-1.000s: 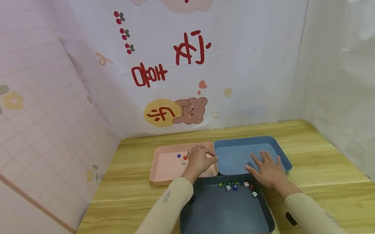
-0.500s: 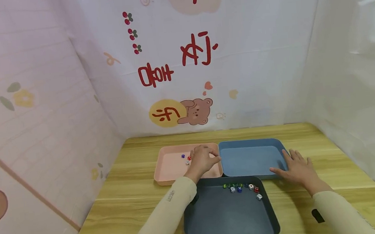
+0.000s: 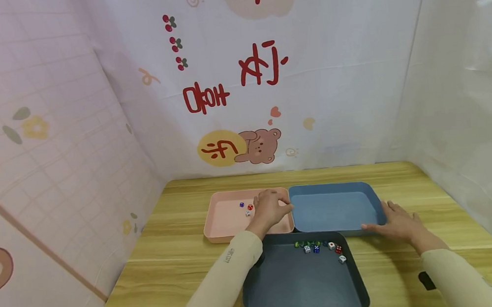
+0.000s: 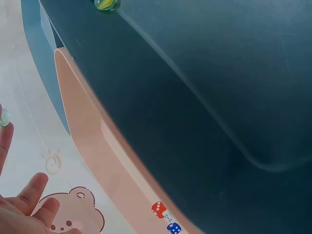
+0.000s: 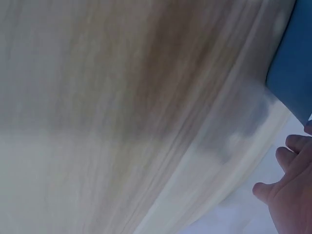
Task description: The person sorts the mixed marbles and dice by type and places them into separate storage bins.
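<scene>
My left hand (image 3: 271, 209) is over the right part of the pink tray (image 3: 222, 225), thumb and index finger brought together near the border with the blue tray (image 3: 333, 209). In the left wrist view it pinches a pale glass marble (image 4: 5, 118) at its fingertips, the other fingers spread. My right hand (image 3: 399, 225) lies at the blue tray's front right corner, thumb along the front wall and the extended fingers by the right wall. Below, the dark tray (image 3: 303, 286) holds several green marbles (image 3: 308, 243), white dice (image 3: 342, 259), a blue die (image 3: 316, 249) and a red die (image 3: 339, 249).
Within the pink tray sit a blue die (image 3: 241, 205), a red die (image 3: 250, 207) and a white die (image 3: 248, 213). All three trays stand close together on a wood-grain table (image 3: 163, 265). Printed white sheets (image 3: 333, 90) enclose its back and sides.
My right hand has moved right, from over the blue tray to its front right corner. The left hand stays over the pink tray, still pinching. The head view has shifted slightly.
</scene>
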The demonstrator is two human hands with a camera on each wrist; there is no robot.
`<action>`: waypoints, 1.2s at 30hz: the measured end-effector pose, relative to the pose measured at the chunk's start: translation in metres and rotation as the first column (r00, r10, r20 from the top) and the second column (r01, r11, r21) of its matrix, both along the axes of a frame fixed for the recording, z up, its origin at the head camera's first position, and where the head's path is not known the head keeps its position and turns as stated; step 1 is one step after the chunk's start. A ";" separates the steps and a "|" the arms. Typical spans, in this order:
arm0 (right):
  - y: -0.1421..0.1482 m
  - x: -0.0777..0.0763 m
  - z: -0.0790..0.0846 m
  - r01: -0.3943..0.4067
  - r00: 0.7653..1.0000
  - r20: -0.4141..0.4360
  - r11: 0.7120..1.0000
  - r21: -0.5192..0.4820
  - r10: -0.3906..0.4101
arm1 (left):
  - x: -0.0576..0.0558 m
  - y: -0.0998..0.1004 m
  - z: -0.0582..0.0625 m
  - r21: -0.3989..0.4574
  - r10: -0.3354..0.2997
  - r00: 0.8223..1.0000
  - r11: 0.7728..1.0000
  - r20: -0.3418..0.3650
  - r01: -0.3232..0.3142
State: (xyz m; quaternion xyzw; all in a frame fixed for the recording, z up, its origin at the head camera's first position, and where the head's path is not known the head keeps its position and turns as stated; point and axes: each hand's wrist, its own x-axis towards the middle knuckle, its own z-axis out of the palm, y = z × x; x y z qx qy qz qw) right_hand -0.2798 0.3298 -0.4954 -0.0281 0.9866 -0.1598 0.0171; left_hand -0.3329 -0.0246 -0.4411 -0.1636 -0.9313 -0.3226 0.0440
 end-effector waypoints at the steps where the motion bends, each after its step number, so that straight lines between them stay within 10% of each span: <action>1: 0.001 0.000 0.001 -0.002 1.000 0.001 1.000 -0.001 0.002 | 0.000 0.001 0.000 0.004 -0.003 1.000 1.000 -0.002 0.003; 36: 0.005 -0.002 -0.001 0.047 0.989 0.149 0.988 -0.144 -0.025 | -0.044 0.057 -0.014 -0.084 0.029 1.000 0.996 0.005 -0.029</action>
